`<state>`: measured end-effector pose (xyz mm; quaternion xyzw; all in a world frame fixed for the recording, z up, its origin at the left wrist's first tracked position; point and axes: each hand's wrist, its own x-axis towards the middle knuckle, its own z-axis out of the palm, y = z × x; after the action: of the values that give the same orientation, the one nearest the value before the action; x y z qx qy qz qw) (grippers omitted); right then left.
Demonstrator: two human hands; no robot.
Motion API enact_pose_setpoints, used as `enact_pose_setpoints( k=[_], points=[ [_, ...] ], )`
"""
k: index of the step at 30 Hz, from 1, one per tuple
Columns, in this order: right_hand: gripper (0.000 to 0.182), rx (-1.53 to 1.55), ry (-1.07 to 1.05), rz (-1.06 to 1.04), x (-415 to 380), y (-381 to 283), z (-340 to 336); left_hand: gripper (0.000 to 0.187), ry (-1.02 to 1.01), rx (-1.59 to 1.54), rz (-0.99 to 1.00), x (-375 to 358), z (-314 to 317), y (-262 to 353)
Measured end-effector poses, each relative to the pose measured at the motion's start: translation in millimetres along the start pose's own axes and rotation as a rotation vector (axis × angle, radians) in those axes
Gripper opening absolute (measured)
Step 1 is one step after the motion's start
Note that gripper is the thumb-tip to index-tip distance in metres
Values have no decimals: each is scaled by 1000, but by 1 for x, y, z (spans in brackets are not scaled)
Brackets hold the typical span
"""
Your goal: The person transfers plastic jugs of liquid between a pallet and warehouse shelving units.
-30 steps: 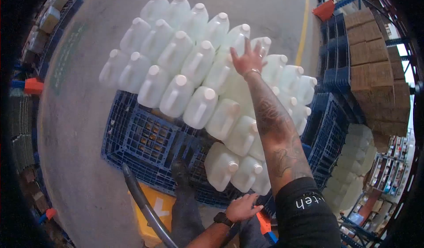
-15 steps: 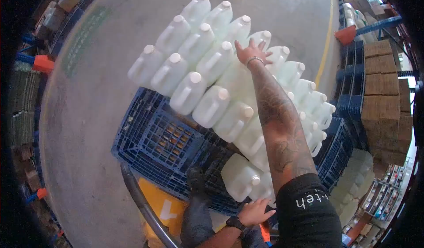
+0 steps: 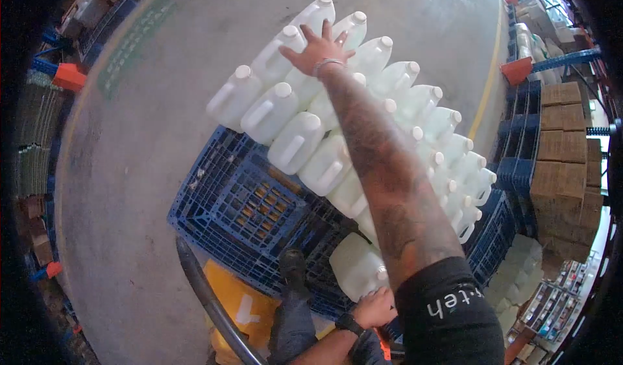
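Note:
My right hand [image 3: 318, 50] is open, fingers spread, over the far-left jugs of a closely packed group of white translucent plastic jugs [image 3: 295, 143]. Its fingertips overlap the jug tops near their white caps [image 3: 325, 0]. The jugs stand on a blue plastic pallet [image 3: 214, 199], and my tattooed right forearm hides some of them. My left hand [image 3: 374, 308], with a dark watch on the wrist, is low in front, right at the capped end of a separate jug [image 3: 354, 264] lying tilted. Its fingers look loosely stretched, partly covered by my right sleeve.
A yellow machine body [image 3: 237, 300] with a curved black bar [image 3: 211, 306] is at lower left. My shoe [image 3: 293, 264] is over the pallet. Racks with cardboard boxes [image 3: 561, 144] line the right side, and an orange-red rack guard [image 3: 517, 71] juts toward the grey floor [image 3: 123, 189].
My right hand has moved left across the jug tops, toward the far-left corner. My left hand has come up slightly, closer to the tilted jug's cap. The view has shifted a little.

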<state>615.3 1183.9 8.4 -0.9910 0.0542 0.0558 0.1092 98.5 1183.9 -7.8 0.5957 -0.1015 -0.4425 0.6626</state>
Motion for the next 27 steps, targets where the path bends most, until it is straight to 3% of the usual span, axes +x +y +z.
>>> enact_pose_setpoints(
  k=[1,3,4,6,7,10,12,14,19,22,25,27],
  points=[
    [75,0,3,6,-4,-6,6,48,42,-88,26,0,-1,1],
    [74,146,107,381,-10,-12,22,43,-173,324,-103,5,-15,30],
    [74,142,112,387,-17,-13,27,41,-252,462,-137,6,-15,33],
    [74,183,26,336,-36,-12,36,43,-123,315,-39,4,2,2],
    [75,228,-78,295,-41,-7,39,43,-131,318,-40,4,8,-11],
    [75,206,-100,268,-43,2,56,52,-113,116,-84,-1,21,-32],
    [76,235,5,281,-58,14,54,59,-12,-9,-37,-4,28,-34],
    [76,192,144,305,-87,33,47,59,-40,0,-39,-5,26,-25],
    [78,79,117,552,-144,111,45,63,-104,42,-61,-8,16,3],
    [78,158,18,697,-159,136,46,63,20,-101,-100,-10,36,-19],
    [81,193,1,663,-157,142,52,61,-394,345,-30,-4,37,-19],
    [81,215,43,664,-172,152,41,53,-67,134,68,-9,41,-7]
  ],
)
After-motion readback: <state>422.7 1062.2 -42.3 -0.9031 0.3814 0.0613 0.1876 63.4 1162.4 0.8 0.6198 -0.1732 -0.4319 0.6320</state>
